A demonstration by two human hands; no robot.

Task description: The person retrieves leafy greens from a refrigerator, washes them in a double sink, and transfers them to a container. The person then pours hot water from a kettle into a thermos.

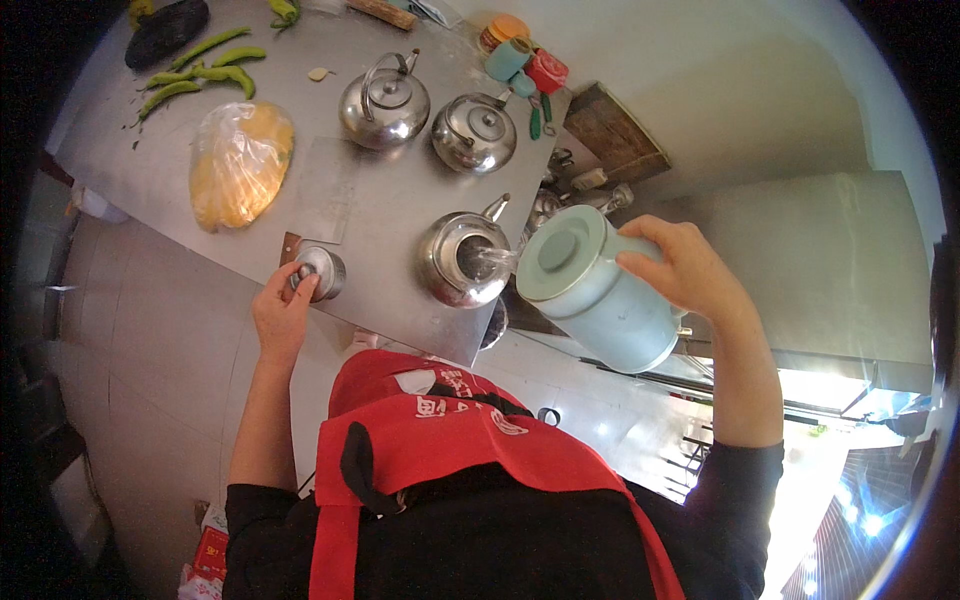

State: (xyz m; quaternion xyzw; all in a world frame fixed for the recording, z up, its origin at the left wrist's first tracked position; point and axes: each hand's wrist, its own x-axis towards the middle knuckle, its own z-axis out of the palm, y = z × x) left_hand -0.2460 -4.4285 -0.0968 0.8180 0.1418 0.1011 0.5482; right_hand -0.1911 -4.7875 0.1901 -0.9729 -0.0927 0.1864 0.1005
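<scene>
My right hand (667,259) grips the handle of a pale green lidded pitcher (600,292), tilted to the left. Water (496,256) streams from it into the round mouth of a metal kettle (442,259), which has its lid off. Between the fingers of my left hand (282,307) is a metal kettle lid (327,271), held by its knob near the front edge of the steel table (390,195). Farther back stand two more metal kettles, one (386,105) with its handle raised and another (476,135), both with lids on.
A cleaver (324,191) lies flat, its brown handle near my left hand. Left of it rests a clear plastic bag of yellow food (240,165). Green peppers (232,75) lie beyond. Small containers (510,56) and green-handled tools (535,120) sit at the back right corner.
</scene>
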